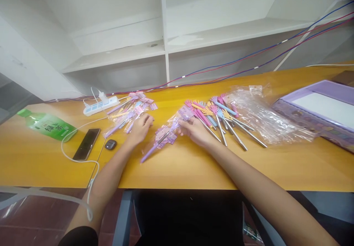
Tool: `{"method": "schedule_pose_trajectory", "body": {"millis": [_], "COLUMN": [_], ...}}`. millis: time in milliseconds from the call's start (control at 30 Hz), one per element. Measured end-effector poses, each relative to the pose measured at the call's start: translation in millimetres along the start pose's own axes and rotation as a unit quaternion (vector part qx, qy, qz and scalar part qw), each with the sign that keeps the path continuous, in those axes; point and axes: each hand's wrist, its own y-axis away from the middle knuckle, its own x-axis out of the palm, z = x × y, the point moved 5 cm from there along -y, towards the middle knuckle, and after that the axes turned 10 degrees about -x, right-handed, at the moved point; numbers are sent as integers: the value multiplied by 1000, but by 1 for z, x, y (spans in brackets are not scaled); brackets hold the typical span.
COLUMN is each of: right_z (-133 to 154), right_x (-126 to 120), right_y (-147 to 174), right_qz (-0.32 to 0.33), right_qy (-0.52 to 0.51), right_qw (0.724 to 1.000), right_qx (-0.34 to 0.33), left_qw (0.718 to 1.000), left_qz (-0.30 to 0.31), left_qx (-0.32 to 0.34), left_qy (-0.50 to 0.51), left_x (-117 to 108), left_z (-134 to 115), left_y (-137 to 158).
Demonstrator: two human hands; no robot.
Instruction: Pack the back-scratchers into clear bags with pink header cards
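Observation:
My right hand [195, 130] is closed on the top end of a clear bag that holds a purple back scratcher [151, 153]; its handle points toward the table's front. Small pink-purple cards [166, 135] lie around the middle of that bag. My left hand [141, 128] is held just left of it, its fingers curled together with nothing visible in them. Beside the left hand is a pile of bagged back scratchers [118, 122] with pink cards. Right of my right hand lie loose telescopic back scratchers [221, 113] with pink, blue and yellow hand-shaped heads and metal rods.
Clear plastic bags [257, 113] are heaped at the right, beside a purple case [326, 102]. On the left are a green bottle [49, 124], a phone [86, 144], a small black case [110, 144] and a white power strip [101, 106]. A white cable [63, 152] hangs over the front edge.

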Motion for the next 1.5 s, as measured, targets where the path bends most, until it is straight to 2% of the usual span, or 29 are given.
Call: {"method": "schedule_pose_trajectory", "body": {"millis": [67,100,200,267,333,400,467,533,667,867,967,1133,1200,1300,1500], "right_z": [-5,-8,-18,-19,-10,3,12,17,18,16,13,10,9,9,18], "right_x": [15,22,31,26,15,6,5,8,13,16,15,15,16,13,-3], "right_y": [6,10,19,19,16,14,13,14,16,16,16,18,17,14,9], "right_qz": [79,112,163,141,71,14,21,66,104,85,81,64,61,50,14], "right_qy": [26,43,134,246,358,426,455,465,458,470,491,557,569,561,496], "right_qw": [996,992,975,958,930,893,862,842,833,814,797,764,762,774,833], "right_qx": [27,39,63,34,-48,-146,-222,-265,-292,-331,-342,-319,-303,-290,-243], "left_qw": [981,968,949,948,951,955,955,953,947,939,945,954,953,950,955], "left_qz": [100,138,201,201,181,166,162,165,172,186,186,194,197,188,167], "left_qx": [18,19,19,11,-5,-32,-56,-49,7,27,40,51,56,58,81], "left_qy": [166,211,241,245,249,244,242,251,270,288,265,222,224,242,233], "left_x": [19,28,55,65,69,70,69,69,71,75,74,77,78,78,76], "left_z": [-8,-11,-11,-6,-1,3,4,2,-3,-6,-10,-12,-13,-14,-18], "left_y": [9,14,23,24,22,20,20,22,24,26,29,33,34,36,41]}}
